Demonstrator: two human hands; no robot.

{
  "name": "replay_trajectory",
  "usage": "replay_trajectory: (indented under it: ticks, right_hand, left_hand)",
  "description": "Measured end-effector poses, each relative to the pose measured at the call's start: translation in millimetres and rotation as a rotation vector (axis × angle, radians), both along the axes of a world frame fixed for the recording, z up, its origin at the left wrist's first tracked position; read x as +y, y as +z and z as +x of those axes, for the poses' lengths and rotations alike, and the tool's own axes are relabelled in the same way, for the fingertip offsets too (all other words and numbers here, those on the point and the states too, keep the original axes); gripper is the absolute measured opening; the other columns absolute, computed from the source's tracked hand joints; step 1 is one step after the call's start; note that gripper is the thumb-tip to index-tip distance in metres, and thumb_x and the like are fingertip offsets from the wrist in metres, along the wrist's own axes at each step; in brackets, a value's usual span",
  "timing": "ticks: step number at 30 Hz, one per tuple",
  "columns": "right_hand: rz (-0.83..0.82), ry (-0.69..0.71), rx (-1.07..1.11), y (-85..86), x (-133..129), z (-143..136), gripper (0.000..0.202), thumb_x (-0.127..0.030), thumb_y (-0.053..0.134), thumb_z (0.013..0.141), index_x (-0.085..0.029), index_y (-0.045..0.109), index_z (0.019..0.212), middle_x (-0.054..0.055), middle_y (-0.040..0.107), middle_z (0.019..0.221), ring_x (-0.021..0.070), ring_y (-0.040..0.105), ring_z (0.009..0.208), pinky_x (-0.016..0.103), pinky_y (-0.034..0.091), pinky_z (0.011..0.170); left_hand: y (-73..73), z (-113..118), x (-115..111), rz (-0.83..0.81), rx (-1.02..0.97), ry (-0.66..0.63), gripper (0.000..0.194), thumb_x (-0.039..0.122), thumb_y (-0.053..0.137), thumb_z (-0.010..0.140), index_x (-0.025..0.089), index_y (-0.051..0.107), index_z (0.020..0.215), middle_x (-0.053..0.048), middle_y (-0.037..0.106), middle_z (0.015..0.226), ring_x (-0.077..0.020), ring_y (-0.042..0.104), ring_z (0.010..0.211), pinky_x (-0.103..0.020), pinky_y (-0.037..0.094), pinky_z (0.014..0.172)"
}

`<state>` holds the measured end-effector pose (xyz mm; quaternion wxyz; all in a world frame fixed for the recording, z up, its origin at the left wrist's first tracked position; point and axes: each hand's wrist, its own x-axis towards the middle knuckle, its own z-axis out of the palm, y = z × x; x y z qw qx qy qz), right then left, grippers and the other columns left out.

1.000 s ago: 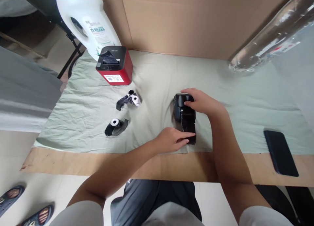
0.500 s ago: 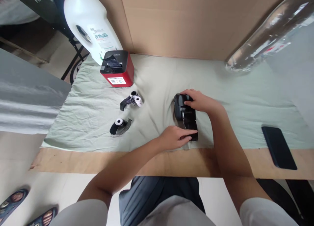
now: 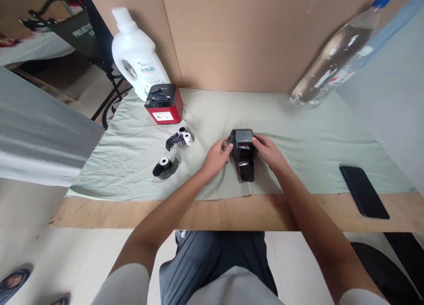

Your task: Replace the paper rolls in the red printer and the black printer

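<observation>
A small black portable printer [image 3: 244, 137] with a grey top panel stands on the cloth in front of me. A strip of shiny black paper [image 3: 246, 170] hangs from its near side toward the table's front edge. My left hand [image 3: 217, 156] holds the printer's left side between thumb and fingers. On the opposite side, my right hand [image 3: 269, 152] grips it with the thumb near the panel's corner; some right fingers are hidden. To the left lie a black paper roll [image 3: 163, 165] and a pair of small rolls [image 3: 184, 136] with crumpled dark paper.
A red and black box-shaped printer [image 3: 170, 106] stands at the back left before a white detergent bottle [image 3: 141, 53]. A large clear bottle [image 3: 334, 53] leans at the back right. A dark phone [image 3: 363, 191] lies near the front right edge. Cardboard [image 3: 232, 35] walls the back.
My left hand has left the paper strip and moved up to the printer's left side. My right hand has shifted from the printer's top to its right side, uncovering the grey panel.
</observation>
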<state>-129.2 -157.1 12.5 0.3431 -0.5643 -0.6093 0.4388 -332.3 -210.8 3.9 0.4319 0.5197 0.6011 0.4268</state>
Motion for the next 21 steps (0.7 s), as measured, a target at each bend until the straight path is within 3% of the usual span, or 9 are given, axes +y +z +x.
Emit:
replay_trajectory:
  ticks: [3, 6, 10, 12, 15, 21]
  right_hand:
    - [0.022, -0.064, 0.171, -16.6, -24, -2, 0.062, -0.064, 0.059, 0.092, -0.026, 0.067, 0.14, 0.006, 0.062, 0.152, 0.0302, 0.05, 0.149, 0.053, 0.035, 0.127]
    - [0.013, -0.092, 0.235, -20.9, -38, -5, 0.064, -0.067, 0.059, 0.091, -0.03, 0.065, 0.144, 0.003, 0.059, 0.156, 0.0292, 0.043, 0.154, 0.05, 0.029, 0.131]
    - [0.059, -0.126, 0.274, -10.6, -32, 8, 0.066, -0.069, 0.058, 0.091, -0.028, 0.065, 0.143, 0.004, 0.062, 0.152, 0.0309, 0.047, 0.151, 0.049, 0.036, 0.126]
    - [0.11, -0.174, 0.292, -2.2, -17, 27, 0.067, -0.071, 0.06, 0.089, -0.026, 0.067, 0.139, 0.006, 0.065, 0.148, 0.0315, 0.053, 0.144, 0.047, 0.043, 0.121]
    - [0.193, -0.249, 0.304, 9.2, 17, 70, 0.063, -0.074, 0.063, 0.085, -0.024, 0.072, 0.124, 0.008, 0.073, 0.13, 0.0303, 0.064, 0.129, 0.044, 0.052, 0.11]
    - [0.254, -0.279, 0.339, 10.8, 99, 168, 0.06, -0.081, 0.059, 0.08, -0.024, 0.069, 0.097, 0.001, 0.072, 0.086, 0.0225, 0.069, 0.088, 0.037, 0.059, 0.083]
  left_hand:
    - [-1.3, 7, 12, -0.041, -0.033, -0.075, 0.055, 0.047, 0.061, 0.099, 0.02, 0.06, 0.147, -0.015, 0.065, 0.132, -0.0088, 0.061, 0.056, -0.023, 0.047, 0.046]
    - [2.8, 16, 15, -0.027, -0.005, -0.103, 0.062, 0.048, 0.063, 0.097, 0.017, 0.058, 0.151, -0.021, 0.055, 0.148, -0.0081, 0.058, 0.054, -0.024, 0.043, 0.039]
    - [18.7, 37, 27, -0.022, 0.024, -0.141, 0.069, 0.038, 0.066, 0.095, 0.014, 0.05, 0.157, -0.018, 0.069, 0.126, -0.0098, 0.059, 0.053, -0.023, 0.046, 0.042]
    - [27.2, 58, 43, -0.01, 0.036, -0.163, 0.071, 0.035, 0.068, 0.093, 0.015, 0.048, 0.158, -0.015, 0.073, 0.112, -0.0105, 0.059, 0.054, -0.023, 0.047, 0.044]
    - [32.7, 106, 79, 0.046, 0.019, -0.214, 0.067, 0.034, 0.068, 0.092, 0.016, 0.053, 0.154, -0.013, 0.074, 0.108, -0.0123, 0.062, 0.059, -0.022, 0.049, 0.048]
    - [16.8, 218, 166, 0.033, 0.013, -0.332, 0.063, 0.039, 0.067, 0.093, 0.018, 0.054, 0.15, -0.01, 0.076, 0.109, -0.0148, 0.067, 0.066, -0.024, 0.055, 0.06]
